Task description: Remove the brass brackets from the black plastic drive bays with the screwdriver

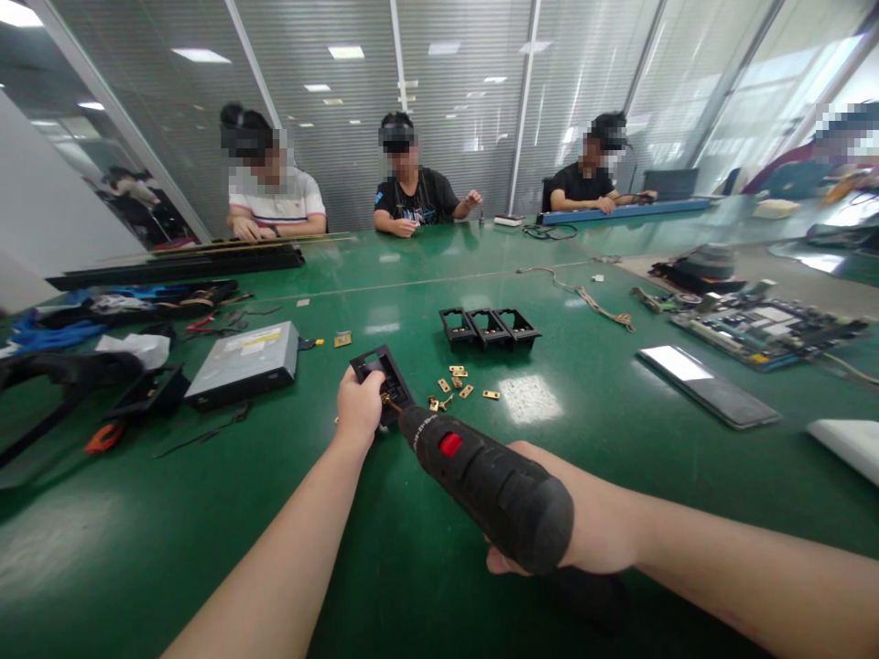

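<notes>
My left hand (361, 403) grips a black plastic frame (376, 364) by its near left side, the thumb lying on top. In my right hand (542, 513) is a black cordless drill (481, 476) with a red switch; its body hides most of my fingers. The drill's bit points into the frame, close to my left thumb, and a small brass piece shows there. Whether the bit touches a screw is hidden. Several small brass plates (466, 392) lie loose just right of the frame. Beyond them stand three joined black frames (489, 328).
Left are a metal disc drive (244, 361), another black frame (149, 392) and cables. To the right lie a phone (707, 384), a circuit board (762, 320) and a cord (604, 307). Several people sit across the green table (412, 265), one (418, 192) directly opposite.
</notes>
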